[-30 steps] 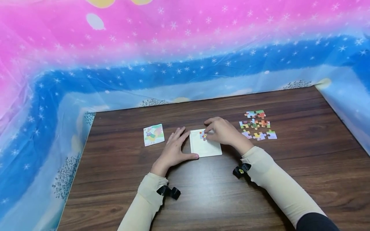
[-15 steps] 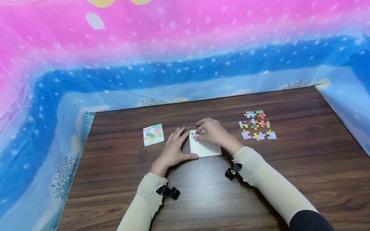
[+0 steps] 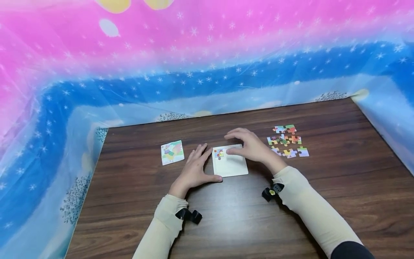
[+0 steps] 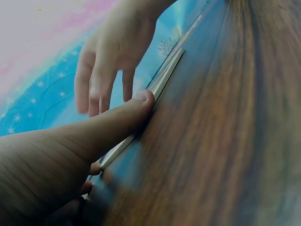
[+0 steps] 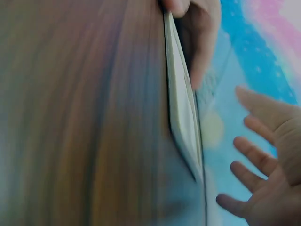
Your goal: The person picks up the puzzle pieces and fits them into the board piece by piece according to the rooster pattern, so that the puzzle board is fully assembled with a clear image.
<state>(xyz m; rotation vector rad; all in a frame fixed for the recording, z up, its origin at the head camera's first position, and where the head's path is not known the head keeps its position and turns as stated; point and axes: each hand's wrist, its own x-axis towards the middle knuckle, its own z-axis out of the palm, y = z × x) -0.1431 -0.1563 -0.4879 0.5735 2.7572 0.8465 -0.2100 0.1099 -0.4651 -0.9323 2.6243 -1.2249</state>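
A small, colourful puzzle piece lies in the far left corner of a shallow white tray, which sits flat on the desk. The left hand is spread beside the tray's left side, its thumb against the near edge and its index fingertip at the far left corner; the left wrist view shows that thumb resting on the rim. The right hand hovers over the tray's far right part, fingers apart and thumb pointing toward the piece; the right wrist view shows the same fingers spread wide. To the right of this hand, loose pieces lie near one another in three rows: a top row of two, a middle row of three and a bottom row of three, with the forearm just beside the lowest. Left of the left hand, a square picture card lies on the dark wood grain. Both cream sleeves carry black wrist mounts. Behind the desk hangs a pink and blue cloth printed with white snowflakes.
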